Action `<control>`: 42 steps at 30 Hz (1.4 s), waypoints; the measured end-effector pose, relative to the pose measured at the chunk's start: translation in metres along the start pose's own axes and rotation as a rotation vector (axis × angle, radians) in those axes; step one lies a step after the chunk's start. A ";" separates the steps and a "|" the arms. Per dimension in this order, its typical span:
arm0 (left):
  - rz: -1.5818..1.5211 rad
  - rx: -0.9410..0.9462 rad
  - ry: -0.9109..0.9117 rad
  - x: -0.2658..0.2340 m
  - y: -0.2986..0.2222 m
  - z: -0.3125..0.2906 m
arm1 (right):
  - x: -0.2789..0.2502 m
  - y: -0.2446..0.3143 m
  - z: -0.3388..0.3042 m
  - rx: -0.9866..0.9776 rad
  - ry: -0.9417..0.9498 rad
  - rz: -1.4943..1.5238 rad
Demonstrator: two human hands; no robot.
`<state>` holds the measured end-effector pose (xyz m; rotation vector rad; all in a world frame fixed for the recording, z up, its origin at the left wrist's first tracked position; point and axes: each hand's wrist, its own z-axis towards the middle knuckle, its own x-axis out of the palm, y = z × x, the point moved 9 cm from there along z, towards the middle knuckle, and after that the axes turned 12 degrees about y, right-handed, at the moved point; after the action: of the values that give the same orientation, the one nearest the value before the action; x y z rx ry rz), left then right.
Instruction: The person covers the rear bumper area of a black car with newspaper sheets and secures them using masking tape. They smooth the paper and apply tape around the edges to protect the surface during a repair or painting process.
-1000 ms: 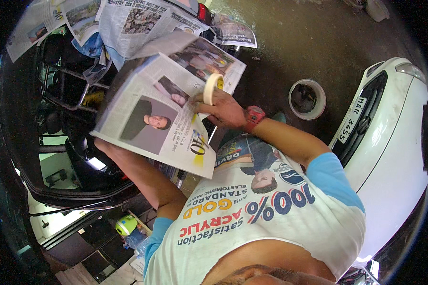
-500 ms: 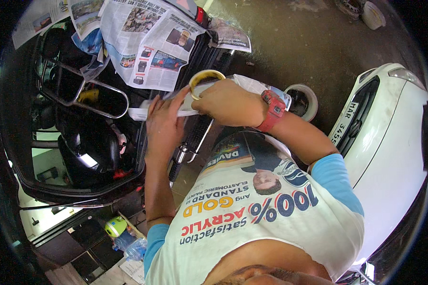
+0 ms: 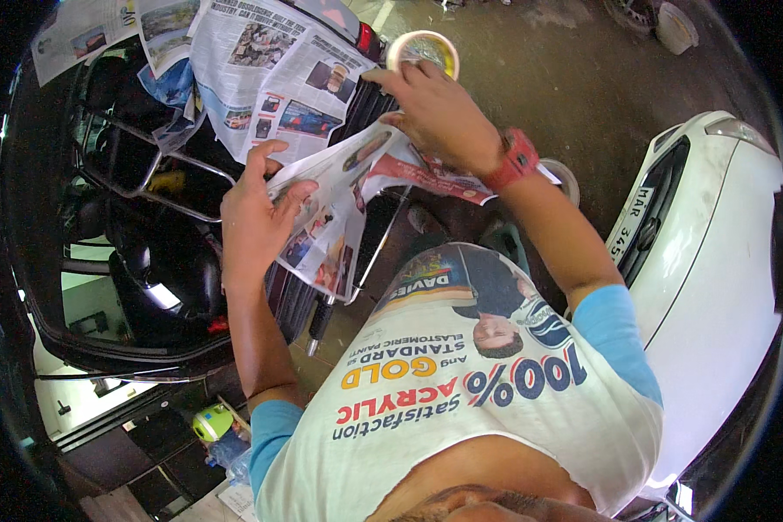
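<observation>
A loose newspaper sheet [image 3: 331, 204] hangs tilted between my hands, in front of the dark vehicle's edge. My left hand [image 3: 257, 213] is at its left corner, thumb and forefinger spread apart, with the thumb over the paper. At the sheet's upper edge, my right hand [image 3: 444, 117] has its thumb against the paper. That hand's fingers also hold a roll of masking tape [image 3: 395, 54], pale with a yellow inside, beyond the knuckles. Part of the sheet is hidden behind the right hand and wrist.
More newspaper [image 3: 291, 65] covers the vehicle's upper part, beside a red tail light [image 3: 368, 39]. A bent metal tube frame [image 3: 187, 163] is inside the vehicle. A white car [image 3: 713, 235] stands at right; a pale bucket [image 3: 676, 28] is at far right.
The newspaper sheet has been lifted and opened out. My right hand moved up and away with the tape roll; my left hand shifted left, fingers spreading.
</observation>
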<state>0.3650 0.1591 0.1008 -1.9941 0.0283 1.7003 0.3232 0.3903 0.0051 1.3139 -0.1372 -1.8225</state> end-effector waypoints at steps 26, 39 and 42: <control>-0.175 0.095 0.052 0.096 -0.005 0.029 | 0.084 0.013 -0.089 0.415 0.417 0.651; -0.146 -0.139 0.321 0.102 0.039 0.029 | 0.073 0.031 -0.047 0.292 0.322 0.537; -0.168 -0.101 0.328 0.102 0.032 0.027 | 0.080 0.038 -0.034 0.302 0.328 0.484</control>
<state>0.3515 0.1729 -0.0078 -2.2621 -0.1101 1.2815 0.3667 0.3247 -0.0470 1.6052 -0.5202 -1.1933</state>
